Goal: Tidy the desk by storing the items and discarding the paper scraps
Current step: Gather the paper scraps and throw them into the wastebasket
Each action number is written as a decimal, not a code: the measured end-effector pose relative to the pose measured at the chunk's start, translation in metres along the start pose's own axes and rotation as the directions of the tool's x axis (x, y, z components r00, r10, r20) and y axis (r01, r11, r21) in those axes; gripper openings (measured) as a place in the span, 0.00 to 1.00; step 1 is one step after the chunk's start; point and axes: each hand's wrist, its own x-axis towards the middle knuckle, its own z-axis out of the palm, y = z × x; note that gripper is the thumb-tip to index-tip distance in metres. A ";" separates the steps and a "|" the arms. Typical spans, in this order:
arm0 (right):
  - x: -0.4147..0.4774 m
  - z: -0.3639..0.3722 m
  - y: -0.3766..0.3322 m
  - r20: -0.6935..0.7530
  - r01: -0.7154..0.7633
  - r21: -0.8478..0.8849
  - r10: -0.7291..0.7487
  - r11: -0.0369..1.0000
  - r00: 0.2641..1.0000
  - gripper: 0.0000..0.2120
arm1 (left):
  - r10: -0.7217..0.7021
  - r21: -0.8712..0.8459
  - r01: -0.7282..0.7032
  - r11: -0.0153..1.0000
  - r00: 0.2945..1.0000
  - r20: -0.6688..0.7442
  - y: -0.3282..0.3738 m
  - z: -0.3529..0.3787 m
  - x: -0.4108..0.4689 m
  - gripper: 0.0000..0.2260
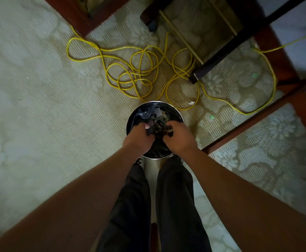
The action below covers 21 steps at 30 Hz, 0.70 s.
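Head view, straight down: round metal bin [130,120] on the carpet [39,106], just ahead of the person's feet. Left hand [139,136] and right hand [178,138] are over the bin mouth, side by side but apart, fingers curled downward. Dark, blurred material sits at the fingertips; cannot tell whether it is gripped. Paper scraps [157,113] lie inside the bin toward 12 o'clock. A green scrap [211,116] lies on the carpet at the bin's 3 o'clock. Yellow cable [141,71] is coiled at 12 o'clock.
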 end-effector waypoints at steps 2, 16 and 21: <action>-0.030 -0.016 -0.012 -0.061 0.023 0.015 -0.022 1.000 0.998 0.22 | 0.050 0.034 -0.049 0.998 0.999 -0.009 0.011 -0.017 -0.026 0.20; -0.272 -0.123 -0.072 -0.438 0.050 0.271 0.077 0.961 0.896 0.20 | 0.371 0.146 -0.365 0.919 0.929 -0.014 0.104 -0.105 -0.248 0.16; -0.338 -0.143 -0.071 -0.552 0.066 0.327 0.134 0.943 0.823 0.20 | 0.517 0.236 -0.509 0.828 0.856 0.030 0.142 -0.124 -0.304 0.16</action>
